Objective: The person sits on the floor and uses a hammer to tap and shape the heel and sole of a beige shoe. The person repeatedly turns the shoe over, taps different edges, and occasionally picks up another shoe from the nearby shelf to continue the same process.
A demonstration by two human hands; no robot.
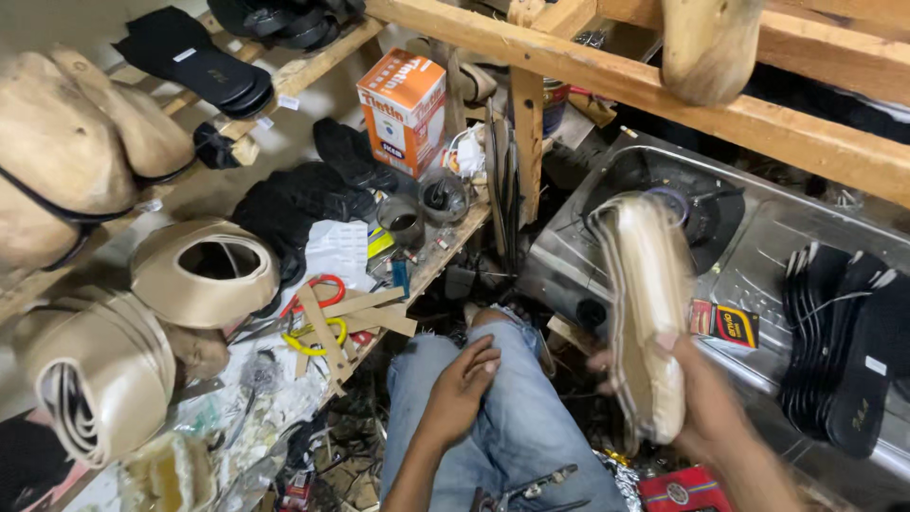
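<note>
Beige shoe (649,313) at 3 o'clock, sole edge turned toward the camera, gripped low by the right hand (706,403), above the gas stove (664,204). Upper looks already mounted on its form; any finishing cannot be judged. Left hand (464,384) rests empty, fingers loosely curled, on the jeans (512,427). Worktop (313,379) at 9 o'clock carries scissors (318,318) and more beige shoes (204,270) awaiting work.

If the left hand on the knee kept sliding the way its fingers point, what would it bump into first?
Probably the beige shoe that the right hand holds up: the left hand has its fingers aimed up and right. Depth is unclear.
</note>
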